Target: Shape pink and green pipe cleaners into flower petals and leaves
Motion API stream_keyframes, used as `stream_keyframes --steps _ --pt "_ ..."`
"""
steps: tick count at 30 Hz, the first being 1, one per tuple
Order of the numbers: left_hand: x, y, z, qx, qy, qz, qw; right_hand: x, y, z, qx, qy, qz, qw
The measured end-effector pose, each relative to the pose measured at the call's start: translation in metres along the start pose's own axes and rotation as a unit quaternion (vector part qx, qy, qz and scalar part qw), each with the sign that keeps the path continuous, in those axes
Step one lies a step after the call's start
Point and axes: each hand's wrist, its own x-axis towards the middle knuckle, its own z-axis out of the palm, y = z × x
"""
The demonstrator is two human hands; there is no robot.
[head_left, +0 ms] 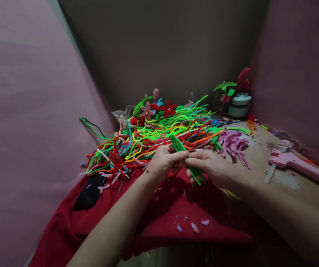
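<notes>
A small bundle of green pipe cleaners slants between my two hands, above the front of the table. My left hand is closed on it, thumb over the middle of the bundle. Just below and to the right, my right hand pinches the same bundle, and its lower ends poke out beneath the fingers. Behind both hands spreads a big heap of pipe cleaners in green, red, yellow, orange and other colours. Finished-looking fuzzy flowers in red, pink and blue lie on top of the heap.
A pink glue gun lies at the right. Near it is a pile of purple fuzzy pieces. A dark phone-like object rests at the left on the red cloth. A lidded pale jar stands at the back right.
</notes>
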Motion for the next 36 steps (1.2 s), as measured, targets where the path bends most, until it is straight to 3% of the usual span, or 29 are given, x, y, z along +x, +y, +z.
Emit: stream_keyframes --steps 2,7,9,14,20,23,27,29,36 --pt "0.0 0.001 -0.001 -0.008 0.015 0.012 1.0 0.001 -0.001 0.001 0.008 0.019 0.004 1.0" --pt "0.002 0.006 -0.008 -0.051 0.063 0.053 0.995 -0.002 -0.005 0.002 -0.072 -0.009 0.037 0.997" --pt "0.002 0.009 -0.011 -0.051 0.073 0.058 0.994 -0.002 -0.005 0.001 -0.052 -0.011 0.048 0.997" --pt "-0.001 0.013 -0.008 0.029 0.068 0.056 0.996 0.0 -0.002 0.001 0.035 0.01 -0.008 0.999" --pt "-0.005 0.013 0.003 0.144 0.104 0.058 0.982 0.002 -0.004 0.007 -0.032 0.09 -0.026 0.995" --pt "-0.004 0.014 0.001 0.097 0.104 0.031 0.989 0.0 -0.007 0.008 -0.104 0.098 -0.055 0.988" --pt "0.0 0.014 -0.007 -0.032 0.049 -0.066 0.996 -0.004 -0.012 0.012 -0.202 0.084 -0.108 0.97" --pt "0.001 0.014 -0.009 -0.047 0.045 -0.08 0.995 -0.004 -0.014 0.013 -0.235 0.09 -0.111 0.961" --pt "-0.004 0.012 0.0 0.053 0.112 0.016 0.992 -0.002 -0.013 0.009 -0.259 0.072 -0.078 0.96"
